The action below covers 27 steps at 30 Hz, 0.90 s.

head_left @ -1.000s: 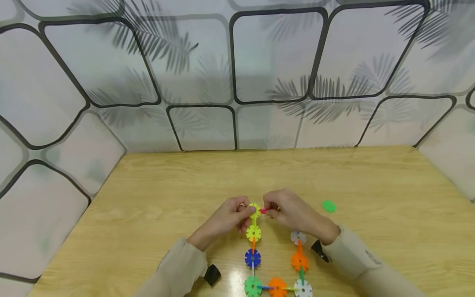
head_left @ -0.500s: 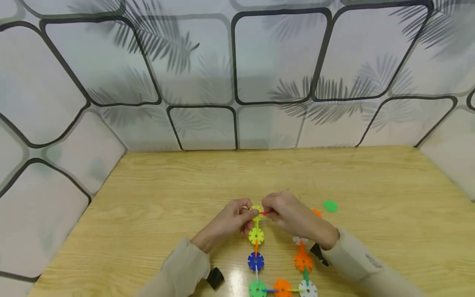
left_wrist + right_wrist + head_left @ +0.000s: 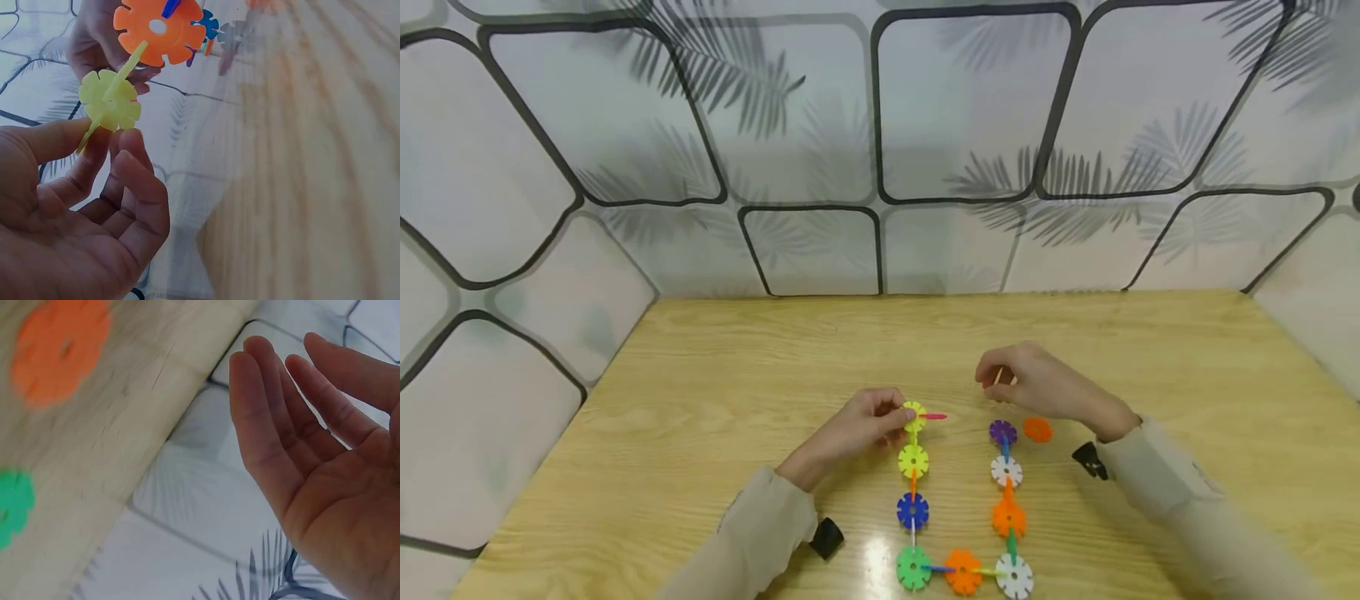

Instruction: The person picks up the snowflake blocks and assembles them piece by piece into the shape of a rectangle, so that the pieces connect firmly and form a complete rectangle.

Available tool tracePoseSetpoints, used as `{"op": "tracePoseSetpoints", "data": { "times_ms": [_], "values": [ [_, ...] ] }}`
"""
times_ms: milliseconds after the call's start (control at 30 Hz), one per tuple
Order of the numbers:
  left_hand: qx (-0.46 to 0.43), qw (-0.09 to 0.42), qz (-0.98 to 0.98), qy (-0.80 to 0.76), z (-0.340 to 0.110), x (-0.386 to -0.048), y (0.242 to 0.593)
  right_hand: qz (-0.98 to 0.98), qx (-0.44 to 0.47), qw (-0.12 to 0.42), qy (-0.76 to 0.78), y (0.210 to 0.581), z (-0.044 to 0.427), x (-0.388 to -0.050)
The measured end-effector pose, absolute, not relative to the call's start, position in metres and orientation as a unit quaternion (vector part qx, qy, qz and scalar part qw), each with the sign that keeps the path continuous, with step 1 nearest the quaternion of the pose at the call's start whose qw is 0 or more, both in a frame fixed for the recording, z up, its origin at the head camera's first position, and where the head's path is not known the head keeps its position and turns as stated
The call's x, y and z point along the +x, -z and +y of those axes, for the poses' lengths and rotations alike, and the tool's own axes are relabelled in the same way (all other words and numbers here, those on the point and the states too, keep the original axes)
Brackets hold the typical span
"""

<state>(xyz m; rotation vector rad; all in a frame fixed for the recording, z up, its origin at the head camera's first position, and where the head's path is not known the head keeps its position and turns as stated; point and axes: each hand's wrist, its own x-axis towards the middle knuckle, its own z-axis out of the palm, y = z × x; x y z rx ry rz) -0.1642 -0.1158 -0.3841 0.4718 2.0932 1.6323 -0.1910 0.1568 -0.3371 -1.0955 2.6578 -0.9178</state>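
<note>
My left hand (image 3: 853, 432) pinches a yellow notched disc (image 3: 914, 416) between thumb and fingers, at the far end of the chain's left side. A pink disc (image 3: 936, 416), seen edge-on, sticks out of it to the right. Below follow another yellow disc (image 3: 913, 461), a blue disc (image 3: 913, 512) and a green disc (image 3: 913, 568). In the left wrist view, the yellow disc (image 3: 128, 112) sits at the fingertips. My right hand (image 3: 1041, 382) is held above the table beyond a purple disc (image 3: 1003, 432); its fingers, loosely bent in the right wrist view, hold nothing.
The chain turns along the front through an orange disc (image 3: 962, 572) to a white disc (image 3: 1015, 576), then runs up the right side. A loose orange disc (image 3: 1037, 430) lies beside the purple one. A loose green disc (image 3: 14, 509) shows in the right wrist view.
My right hand has let go of the pink disc and moved right and away from me. The pink disc stays in the yellow one. My left hand keeps its pinch.
</note>
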Motion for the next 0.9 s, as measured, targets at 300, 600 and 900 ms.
{"op": "tracePoseSetpoints", "data": {
  "times_ms": [300,600,900],
  "values": [
    [0.179,0.216,0.770,-0.573,-0.118,-0.164,0.381,0.885,-0.369,0.085,0.272,0.341,0.188,-0.197],
    [0.183,0.209,0.771,-0.574,-0.120,-0.166,0.384,0.892,-0.368,0.097,0.243,0.355,0.206,-0.190],
    [0.207,0.197,0.768,-0.573,-0.124,-0.164,0.387,0.899,-0.367,0.091,0.223,0.373,0.213,-0.182]
  ]
}}
